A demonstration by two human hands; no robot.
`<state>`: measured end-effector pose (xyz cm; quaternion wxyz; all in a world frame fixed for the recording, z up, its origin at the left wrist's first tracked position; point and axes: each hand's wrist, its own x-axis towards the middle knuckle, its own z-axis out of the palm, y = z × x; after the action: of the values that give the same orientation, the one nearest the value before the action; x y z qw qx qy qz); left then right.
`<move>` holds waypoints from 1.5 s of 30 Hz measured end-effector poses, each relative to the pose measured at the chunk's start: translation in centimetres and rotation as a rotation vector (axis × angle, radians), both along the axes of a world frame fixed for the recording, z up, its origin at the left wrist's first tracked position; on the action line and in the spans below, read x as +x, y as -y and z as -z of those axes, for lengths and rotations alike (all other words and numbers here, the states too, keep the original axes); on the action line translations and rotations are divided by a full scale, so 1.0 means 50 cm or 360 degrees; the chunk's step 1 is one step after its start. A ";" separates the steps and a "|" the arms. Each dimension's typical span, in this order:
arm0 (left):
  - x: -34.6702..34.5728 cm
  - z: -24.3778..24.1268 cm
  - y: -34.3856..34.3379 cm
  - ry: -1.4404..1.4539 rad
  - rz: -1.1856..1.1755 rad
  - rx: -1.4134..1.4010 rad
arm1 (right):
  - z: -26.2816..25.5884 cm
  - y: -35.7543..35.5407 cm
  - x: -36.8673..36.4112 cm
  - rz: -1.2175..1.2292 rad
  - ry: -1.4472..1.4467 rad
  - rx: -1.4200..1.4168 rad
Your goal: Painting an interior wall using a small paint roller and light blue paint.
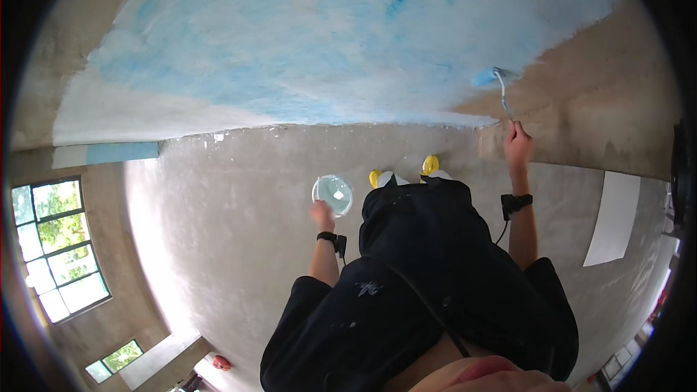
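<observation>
My right hand grips the handle of a paint roller, arm stretched toward the wall. The roller's blue sleeve is against or very close to the wall, near where paint meets bare plaster. Light blue and whitish paint covers a broad, streaky patch of the wall, with one darker blue spot high up. At my left side, my left hand holds the rim or handle of a round bucket; which of the two is unclear. Pale liquid shows inside the bucket.
Bare brown plaster lies right of the paint. The grey concrete floor has white splatters along the wall's base. My yellow shoes stand near the wall. A window is at left, a white panel at right. Cables run from my wrist straps.
</observation>
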<state>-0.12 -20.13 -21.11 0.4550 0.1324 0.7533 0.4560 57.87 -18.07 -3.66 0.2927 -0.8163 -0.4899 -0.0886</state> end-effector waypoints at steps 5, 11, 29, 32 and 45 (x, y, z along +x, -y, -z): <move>-0.023 0.019 0.107 -0.0050 -0.0130 -0.0114 | -0.053 -0.096 -0.106 -0.0382 -0.0171 0.0121; -0.056 0.032 0.231 -0.0057 -0.0391 -0.0207 | -0.101 -0.250 -0.288 -0.0831 -0.0026 0.0213; -0.116 0.000 0.263 -0.0122 -0.0589 -0.0298 | -0.076 -0.253 -0.333 -0.0798 -0.0030 0.0091; -0.103 -0.042 0.218 -0.0068 -0.0522 -0.0242 | -0.079 -0.178 -0.262 -0.0673 -0.0004 0.0027; 0.004 -0.382 0.063 0.0015 0.0253 0.0187 | -0.347 0.131 -0.220 -0.0449 -0.0354 0.0214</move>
<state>0.07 -23.28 -2.02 0.4847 0.2161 0.7103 0.4624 46.89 -24.64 13.71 0.4084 -0.7230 -0.5570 0.0116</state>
